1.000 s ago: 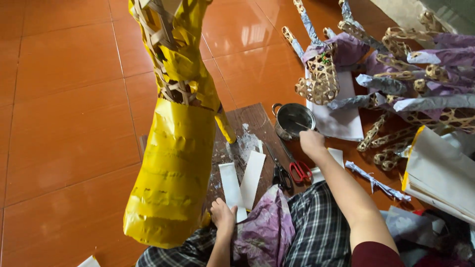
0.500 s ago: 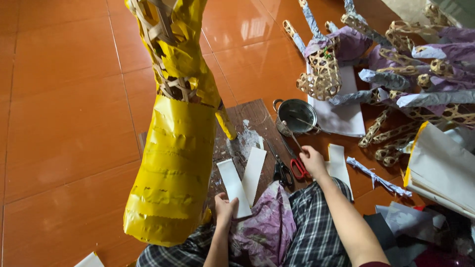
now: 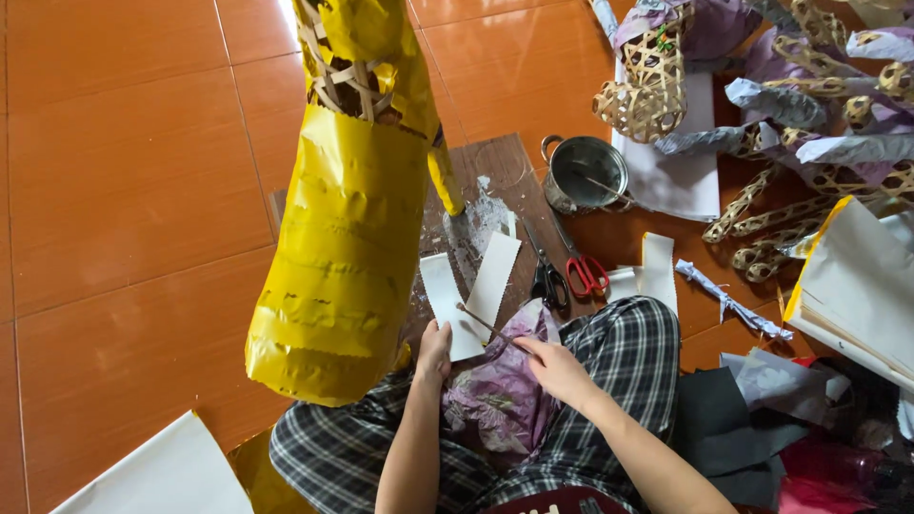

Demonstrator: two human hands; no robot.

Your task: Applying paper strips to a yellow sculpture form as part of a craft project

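Right hand (image 3: pixel 557 366) gripping thin brush (image 3: pixel 487 326), left hand (image 3: pixel 434 348) on white paper strip (image 3: pixel 447 297)

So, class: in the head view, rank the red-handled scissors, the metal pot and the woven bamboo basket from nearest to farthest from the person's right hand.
From the right hand, which holds a thin stick:
1. Red-handled scissors: on the floor just beyond the hand, slightly to its right.
2. Metal pot: farther up, past the scissors.
3. Woven bamboo basket: farthest, top right, among purple paper.

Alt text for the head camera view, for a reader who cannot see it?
Seated on an orange tiled floor, a person's right hand holds a thin stick over white paper strips that the left hand presses down. A yellow paper-covered bamboo frame stands beside them.
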